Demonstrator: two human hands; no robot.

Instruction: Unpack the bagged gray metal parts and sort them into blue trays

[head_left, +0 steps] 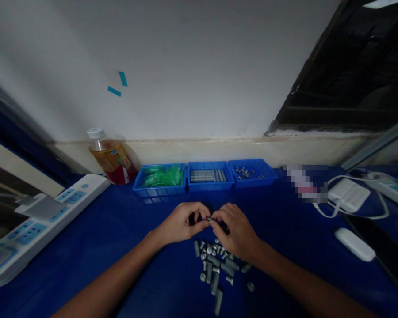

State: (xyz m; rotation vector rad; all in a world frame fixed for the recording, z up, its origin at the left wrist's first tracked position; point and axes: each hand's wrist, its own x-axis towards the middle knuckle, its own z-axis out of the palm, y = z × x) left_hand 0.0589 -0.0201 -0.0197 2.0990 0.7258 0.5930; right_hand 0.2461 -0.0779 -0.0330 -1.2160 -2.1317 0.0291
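Observation:
My left hand [187,223] and my right hand [234,229] meet over the blue table, fingertips pinched together. Between them they grip a small metal part [209,218], mostly covered by the fingers, so its exact kind is hidden. Just below lies a loose pile of metal screws [209,250] and grey metal standoffs [215,282]; my right hand partly covers the pile's upper right edge. One screw [250,286] lies apart at the right.
Along the wall stand three blue trays: one with green plastic bags [164,176], one with rows of metal standoffs [207,176], one with small screws [242,172]. A drink bottle [111,159] and power strip [36,229] are left; a white charger [350,194] and white case [354,244] right.

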